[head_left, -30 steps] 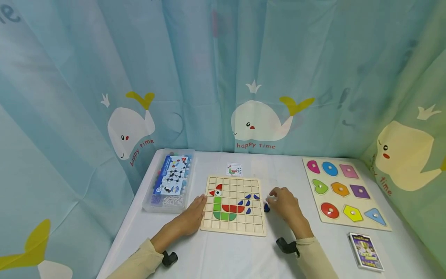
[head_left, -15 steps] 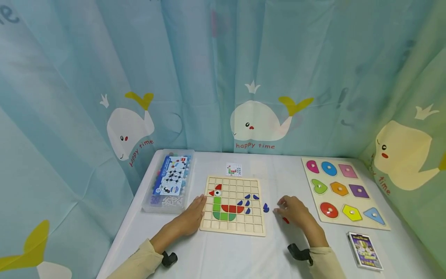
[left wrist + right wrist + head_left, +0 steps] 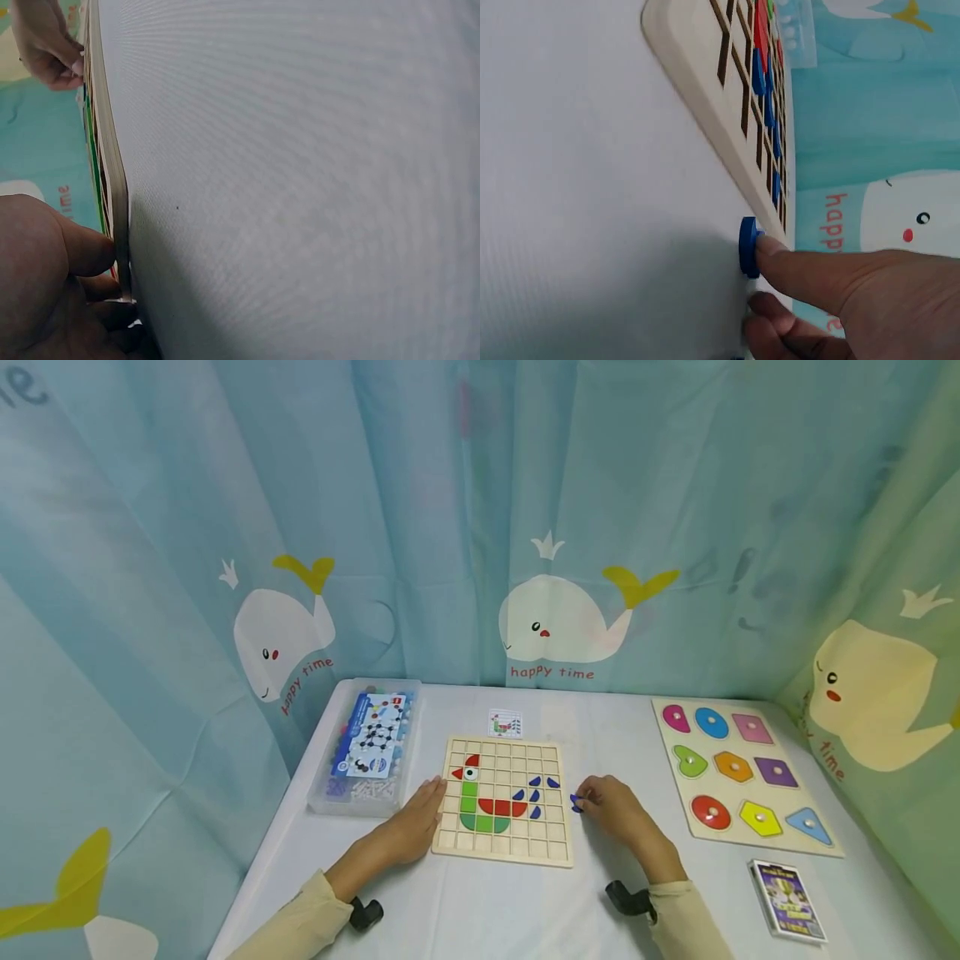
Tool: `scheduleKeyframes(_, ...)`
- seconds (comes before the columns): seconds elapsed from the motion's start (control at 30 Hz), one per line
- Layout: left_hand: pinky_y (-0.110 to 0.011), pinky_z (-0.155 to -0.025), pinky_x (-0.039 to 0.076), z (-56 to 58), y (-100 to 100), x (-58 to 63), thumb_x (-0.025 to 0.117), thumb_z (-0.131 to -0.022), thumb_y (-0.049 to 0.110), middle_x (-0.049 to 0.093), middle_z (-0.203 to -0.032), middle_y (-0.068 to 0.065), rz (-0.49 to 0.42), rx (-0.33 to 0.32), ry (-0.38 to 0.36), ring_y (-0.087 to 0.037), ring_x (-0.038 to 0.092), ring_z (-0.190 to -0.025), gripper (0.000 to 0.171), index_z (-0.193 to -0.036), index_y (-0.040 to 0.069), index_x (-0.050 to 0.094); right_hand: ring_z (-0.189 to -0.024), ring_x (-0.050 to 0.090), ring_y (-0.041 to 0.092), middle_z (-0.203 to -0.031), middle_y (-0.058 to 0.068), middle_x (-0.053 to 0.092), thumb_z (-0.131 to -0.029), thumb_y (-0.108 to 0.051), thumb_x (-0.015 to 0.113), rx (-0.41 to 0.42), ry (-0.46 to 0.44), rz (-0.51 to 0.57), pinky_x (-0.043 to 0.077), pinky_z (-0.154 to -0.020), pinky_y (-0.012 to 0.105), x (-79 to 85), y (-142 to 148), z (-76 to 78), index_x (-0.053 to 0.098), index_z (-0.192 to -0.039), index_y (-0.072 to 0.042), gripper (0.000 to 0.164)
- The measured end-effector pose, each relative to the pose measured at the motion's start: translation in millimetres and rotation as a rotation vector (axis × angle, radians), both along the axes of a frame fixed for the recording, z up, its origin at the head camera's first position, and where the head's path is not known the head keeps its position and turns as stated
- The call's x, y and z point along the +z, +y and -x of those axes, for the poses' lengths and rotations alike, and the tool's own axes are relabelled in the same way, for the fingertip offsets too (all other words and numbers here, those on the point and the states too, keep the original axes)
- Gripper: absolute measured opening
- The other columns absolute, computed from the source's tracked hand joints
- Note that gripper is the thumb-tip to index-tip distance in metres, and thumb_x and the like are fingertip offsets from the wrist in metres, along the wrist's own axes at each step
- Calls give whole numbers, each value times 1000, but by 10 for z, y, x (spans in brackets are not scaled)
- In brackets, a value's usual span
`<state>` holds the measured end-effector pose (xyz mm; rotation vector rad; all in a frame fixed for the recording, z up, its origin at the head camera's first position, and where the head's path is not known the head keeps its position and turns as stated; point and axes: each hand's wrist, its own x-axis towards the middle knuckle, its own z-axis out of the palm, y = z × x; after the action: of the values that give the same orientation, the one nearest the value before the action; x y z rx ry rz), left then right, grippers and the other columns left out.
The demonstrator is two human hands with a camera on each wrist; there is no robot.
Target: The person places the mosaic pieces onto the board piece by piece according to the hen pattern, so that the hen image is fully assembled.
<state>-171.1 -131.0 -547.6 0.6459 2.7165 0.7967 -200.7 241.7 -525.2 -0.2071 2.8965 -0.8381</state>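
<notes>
A wooden grid board (image 3: 525,852) lies on the table with red, green and blue pieces set in a bird shape. My left hand (image 3: 408,828) rests against its left edge, fingers extended; in the left wrist view the thumb (image 3: 90,251) touches the board's side. Just off the board's right edge, my right hand (image 3: 615,810) pinches a small blue leaf-shaped piece (image 3: 575,798). Another blue piece (image 3: 748,247) lies at the thumb tip in the right wrist view. The index fingertip is hidden behind the thumb there.
A small picture card (image 3: 506,723) lies behind the board. To the left stands a clear plastic box (image 3: 318,802) of small parts. A knobbed shape puzzle (image 3: 701,827) and a card pack (image 3: 787,902) lie on the right. A whale-print curtain (image 3: 442,610) encloses the table.
My right hand drew back to the right from the blue pieces, then returned to them and took one. A red piece seen under it half a second ago is out of sight. The left hand stayed put.
</notes>
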Motion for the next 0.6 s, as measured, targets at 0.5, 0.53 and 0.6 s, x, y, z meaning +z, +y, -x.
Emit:
scheduleKeyframes(0.5, -59, -130, 17, -2, 8, 17, 37, -113, 12, 19, -172, -29, 0, -10, 11, -46, 15, -160, 58, -163, -11, 20, -66, 58, 20, -88, 9, 64, -98, -19, 75, -163, -56, 19, 48, -52, 30, -6, 24, 78, 66, -99, -4, 17)
scheduleKeyframes(0.53, -58, -130, 17, -1, 7, 13, 37, -113, 12, 19, -172, -29, 2, -9, 11, -46, 15, -161, 58, -163, -10, 20, -70, 59, 21, -89, 9, 65, -98, -18, 75, -170, -53, 9, 49, -56, 31, 5, 10, 84, 66, -99, -3, 17)
scheduleKeyframes(0.6, -60, -130, 18, 3, 5, 8, 38, -113, 12, 19, -172, -29, -1, -9, 10, -47, 15, -160, 58, -163, -11, 21, -78, 58, 22, -91, 10, 65, -98, -17, 74, -182, -46, -10, 50, -63, 33, 19, -8, 99, 67, -99, -3, 16)
